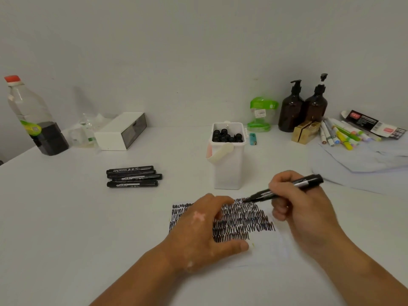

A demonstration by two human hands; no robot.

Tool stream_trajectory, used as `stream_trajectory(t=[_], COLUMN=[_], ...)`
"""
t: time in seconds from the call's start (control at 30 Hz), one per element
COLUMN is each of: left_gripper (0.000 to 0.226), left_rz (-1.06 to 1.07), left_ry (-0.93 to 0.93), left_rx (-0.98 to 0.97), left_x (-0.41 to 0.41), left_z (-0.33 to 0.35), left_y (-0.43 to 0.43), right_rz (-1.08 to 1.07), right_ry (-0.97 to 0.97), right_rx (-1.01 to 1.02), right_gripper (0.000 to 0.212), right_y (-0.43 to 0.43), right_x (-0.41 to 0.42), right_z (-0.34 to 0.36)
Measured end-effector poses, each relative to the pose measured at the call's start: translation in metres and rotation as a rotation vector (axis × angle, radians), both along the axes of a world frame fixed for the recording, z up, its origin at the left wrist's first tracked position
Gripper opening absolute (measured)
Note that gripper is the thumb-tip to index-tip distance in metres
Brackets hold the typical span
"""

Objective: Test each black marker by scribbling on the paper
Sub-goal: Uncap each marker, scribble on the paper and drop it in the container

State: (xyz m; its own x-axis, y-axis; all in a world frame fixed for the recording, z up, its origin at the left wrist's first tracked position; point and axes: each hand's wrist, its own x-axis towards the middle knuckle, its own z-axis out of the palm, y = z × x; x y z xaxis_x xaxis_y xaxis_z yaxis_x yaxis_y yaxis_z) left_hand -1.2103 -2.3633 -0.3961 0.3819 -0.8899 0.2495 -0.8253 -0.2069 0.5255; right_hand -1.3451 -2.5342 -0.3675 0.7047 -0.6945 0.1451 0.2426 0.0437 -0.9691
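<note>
White table holds it all. The right hand pinches one uncapped black marker, its tip at the far edge of the paper. The left hand rests on the scribbles with relaxed fingers. Four capped markers lie far left across bare tabletop, and one white tub stands just beyond the paper.

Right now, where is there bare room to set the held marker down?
Bare table lies left of the paper, in front of the four capped markers, and between them and the white container. The back right, around coloured pens and brown bottles, is crowded.
</note>
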Motion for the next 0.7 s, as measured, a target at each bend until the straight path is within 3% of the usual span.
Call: stream_trajectory(t=[0.17, 0.3, 0.47, 0.7], left_gripper=[0.095, 0.089, 0.081, 0.081], left_rz=[0.022, 0.054, 0.085, 0.087], left_ry=[-0.197, -0.150, -0.126, -0.110], left_rx=[0.215, 0.244, 0.281, 0.286], left_x=[-0.003, 0.009, 0.016, 0.014], left_z=[-0.007, -0.004, 0.000, 0.001], left_y=[-0.005, 0.004, 0.008, 0.007], right_rz=[0.080, 0.173, 0.143, 0.125], right_ry=[0.079, 0.243, 0.453, 0.496], right_rx=[-0.037, -0.144, -0.351, -0.396], right_gripper=[0.019, 0.017, 0.019, 0.028], right_y=[0.002, 0.011, 0.018, 0.016], right_x=[-0.003, 0.001, 0.005, 0.006], right_z=[-0.002, -0.007, -0.018, -0.024])
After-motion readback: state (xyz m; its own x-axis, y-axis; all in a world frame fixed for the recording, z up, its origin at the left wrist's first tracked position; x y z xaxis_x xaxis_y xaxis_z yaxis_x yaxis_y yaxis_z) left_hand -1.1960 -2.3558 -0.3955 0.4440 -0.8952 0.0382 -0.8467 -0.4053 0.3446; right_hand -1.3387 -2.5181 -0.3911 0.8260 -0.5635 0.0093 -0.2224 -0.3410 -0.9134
